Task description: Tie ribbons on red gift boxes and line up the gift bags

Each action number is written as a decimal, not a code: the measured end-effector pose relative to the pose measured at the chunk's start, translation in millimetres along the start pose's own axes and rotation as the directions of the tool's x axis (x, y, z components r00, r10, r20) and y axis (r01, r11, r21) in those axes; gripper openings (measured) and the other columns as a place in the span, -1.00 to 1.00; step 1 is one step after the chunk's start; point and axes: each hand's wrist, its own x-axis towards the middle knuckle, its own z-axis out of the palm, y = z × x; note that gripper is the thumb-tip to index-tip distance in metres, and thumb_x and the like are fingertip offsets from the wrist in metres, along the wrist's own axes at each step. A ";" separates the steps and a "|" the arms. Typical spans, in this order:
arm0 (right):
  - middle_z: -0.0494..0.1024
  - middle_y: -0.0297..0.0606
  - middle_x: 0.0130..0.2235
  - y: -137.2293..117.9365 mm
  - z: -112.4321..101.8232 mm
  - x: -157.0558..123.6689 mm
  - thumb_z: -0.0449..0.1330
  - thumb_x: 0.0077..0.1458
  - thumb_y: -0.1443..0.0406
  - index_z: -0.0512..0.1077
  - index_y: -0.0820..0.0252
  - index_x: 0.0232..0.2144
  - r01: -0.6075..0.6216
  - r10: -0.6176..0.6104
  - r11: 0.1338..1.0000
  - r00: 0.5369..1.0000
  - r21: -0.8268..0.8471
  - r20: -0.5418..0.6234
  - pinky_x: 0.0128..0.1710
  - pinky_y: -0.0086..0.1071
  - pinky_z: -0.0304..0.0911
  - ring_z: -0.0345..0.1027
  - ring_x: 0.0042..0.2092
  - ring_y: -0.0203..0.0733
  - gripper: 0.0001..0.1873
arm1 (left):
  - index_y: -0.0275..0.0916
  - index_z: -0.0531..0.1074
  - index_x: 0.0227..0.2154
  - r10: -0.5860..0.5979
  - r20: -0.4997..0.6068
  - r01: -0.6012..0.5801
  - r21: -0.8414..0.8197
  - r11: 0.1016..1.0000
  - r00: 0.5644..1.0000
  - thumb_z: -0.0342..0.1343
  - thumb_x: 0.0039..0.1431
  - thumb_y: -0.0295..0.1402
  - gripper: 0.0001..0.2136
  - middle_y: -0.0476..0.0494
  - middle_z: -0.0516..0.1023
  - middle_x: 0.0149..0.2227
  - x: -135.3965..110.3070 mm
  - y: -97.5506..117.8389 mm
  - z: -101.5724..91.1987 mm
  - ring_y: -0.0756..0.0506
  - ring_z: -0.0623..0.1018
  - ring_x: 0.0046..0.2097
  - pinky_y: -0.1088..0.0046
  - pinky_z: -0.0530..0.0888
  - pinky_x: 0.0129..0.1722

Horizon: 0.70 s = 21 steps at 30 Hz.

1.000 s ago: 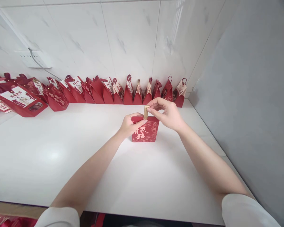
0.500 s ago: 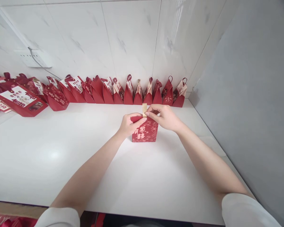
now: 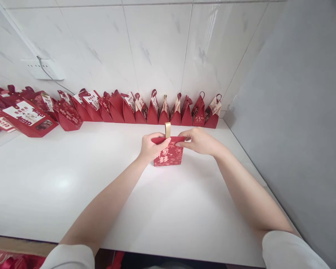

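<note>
A red gift box (image 3: 172,155) with pale Chinese characters and a floral print stands upright on the white table. From its top edge rises a gold ribbon loop (image 3: 168,129). My left hand (image 3: 154,146) pinches the left part of the top edge, thumb on the front face and fingers behind. At the right part of the same edge, my right hand (image 3: 197,140) grips with its thumb in front; the other fingers are partly hidden behind the box.
A row of red gift boxes (image 3: 130,110) with ribbon loops lines the tiled wall. More boxes (image 3: 28,117) crowd the far left, near a wall socket (image 3: 46,70) with a cable. A grey panel (image 3: 294,112) borders the right side. Red items (image 3: 14,259) lie below the table's front edge.
My right hand has left the gold ribbon and moved to the box's top right edge. The ribbon loop now stands free. The box has shifted slightly left.
</note>
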 end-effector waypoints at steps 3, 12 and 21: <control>0.60 -0.35 -0.42 -0.9 0.4 0.9 0.21 0.15 0.22 0.58 0.12 -0.37 -0.005 0.005 1.000 0.999 -0.003 -0.041 -0.35 -0.37 0.23 0.43 -0.38 -0.21 -0.84 | -0.25 0.51 -0.49 0.007 0.029 -0.005 -0.044 0.999 1.000 0.24 0.08 -0.15 -0.75 -0.07 0.56 -0.45 1.8 -3.7 -1.1 -0.07 0.53 -0.36 0.43 0.45 -0.32; 0.61 -0.15 -0.06 59.4 57.3 19.9 0.25 0.12 0.10 0.36 0.17 0.05 -0.040 0.155 0.952 0.919 0.305 -0.363 -0.14 -0.22 0.41 0.52 -0.10 -0.04 -0.51 | -0.15 0.16 0.23 -0.096 0.107 0.112 -0.155 0.981 0.990 0.28 0.06 -0.14 -0.30 -0.26 0.38 0.22 6.9 -93.2 0.7 -0.18 0.41 0.23 0.25 0.36 0.20; 0.61 -0.11 -0.06 93.0 96.3 11.4 0.08 0.13 -0.21 0.42 0.18 0.07 -0.118 0.176 0.888 0.980 0.445 -0.092 0.02 -0.16 0.34 0.51 -0.07 -0.01 -0.29 | -0.20 0.13 0.29 -0.126 -0.092 0.126 -0.012 0.992 0.988 0.07 0.23 -0.04 -0.36 -0.34 0.26 0.30 7.1 -111.1 -0.4 -0.22 0.34 0.27 0.13 0.23 0.30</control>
